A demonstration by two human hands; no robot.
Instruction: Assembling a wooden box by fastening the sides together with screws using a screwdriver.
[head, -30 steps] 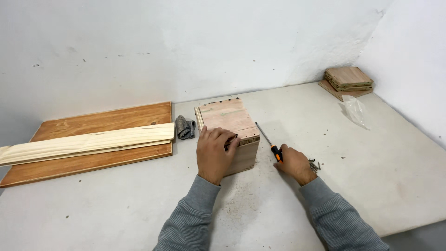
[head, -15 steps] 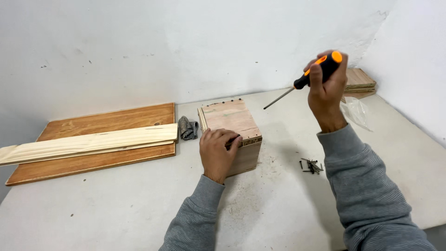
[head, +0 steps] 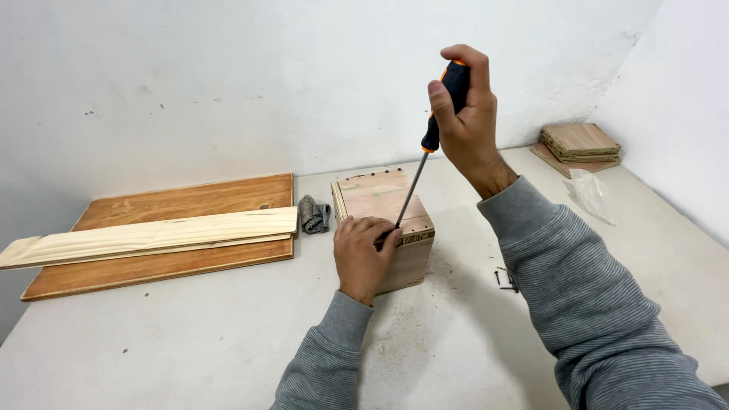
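Moved since earlier frame: right hand, fingers closed round screwdriver, now upright, tip at wooden box top edge, frame centre; left hand rests flat, steadying box on worktop.

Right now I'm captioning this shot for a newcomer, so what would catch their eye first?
The right hand, raised mid-frame, grips a black-and-orange screwdriver slanting down to the wooden box on the white table. The left hand rests on the box's near top edge, at the tip. To the left, a pale plank lies across a brown board.
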